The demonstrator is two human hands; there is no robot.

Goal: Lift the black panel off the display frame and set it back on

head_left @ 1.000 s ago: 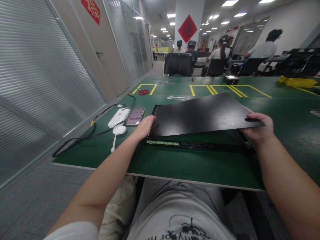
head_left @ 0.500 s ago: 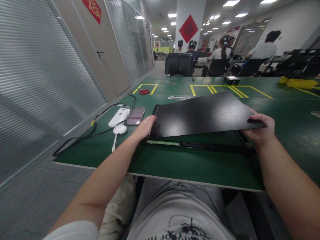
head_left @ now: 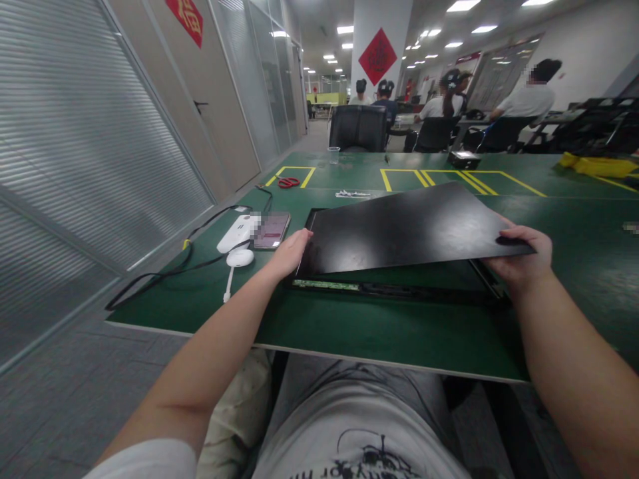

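Observation:
A thin, dark, glossy screen panel (head_left: 399, 229) lies tilted over a black frame (head_left: 424, 293), its right side raised and its left edge low. My right hand (head_left: 529, 256) is closed round the panel's near right corner, thumb on top and fingers beneath. At the left edge, my left hand (head_left: 293, 253) grips the panel beside the frame, its fingers partly hidden. A green circuit strip (head_left: 324, 285) shows along the frame's near side. The rest of the frame's inside is covered by the panel.
Left of the frame lie a phone (head_left: 272, 231), a white box-like device (head_left: 237, 233), a round white piece (head_left: 240, 258) and a black cable (head_left: 164, 274). Beyond are red scissors (head_left: 288, 182), a clear cup (head_left: 333, 156) and white strips (head_left: 353, 194). The green table's (head_left: 399, 346) near edge borders my lap.

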